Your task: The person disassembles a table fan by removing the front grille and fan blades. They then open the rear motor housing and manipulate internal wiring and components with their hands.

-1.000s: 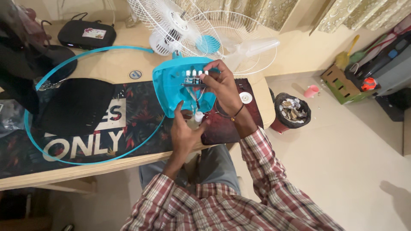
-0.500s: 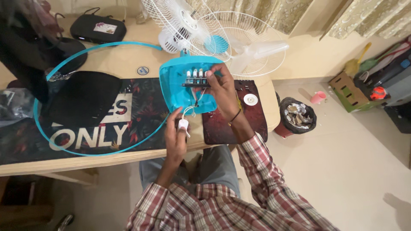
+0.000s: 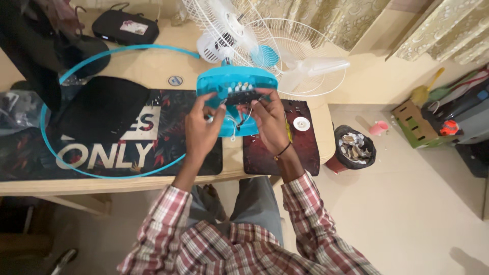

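- I count two hands at work: my left hand [image 3: 202, 122] and right hand [image 3: 269, 118], both raised over the near edge of the table [image 3: 153, 66].
- One turquoise fan base [image 3: 235, 86] is tipped up between them, above the gap between two mats; a dark switch block [image 3: 240, 97] sits in its open underside.
- My left hand's fingers [image 3: 216, 109] are pinched narrow at the left end of that block; the right hand's fingers [image 3: 260, 99] close on its right end. Thin white wires [image 3: 233, 125] hang below.
- Two mats: one large dark printed mat [image 3: 127, 147] to the left, one smaller dark red mat [image 3: 305, 142] toward the right edge, with one white disc [image 3: 301, 123] on it.
- One turquoise hoop [image 3: 48, 142] lies over the large mat, around a black cloth [image 3: 104, 107].
- Two white wire fan guards [image 3: 305, 56] stand behind the base, crowding the far edge.
- One black box [image 3: 125, 28] sits at the far left.
- One dark waste bin [image 3: 355, 147] stands on the floor, off the right edge.
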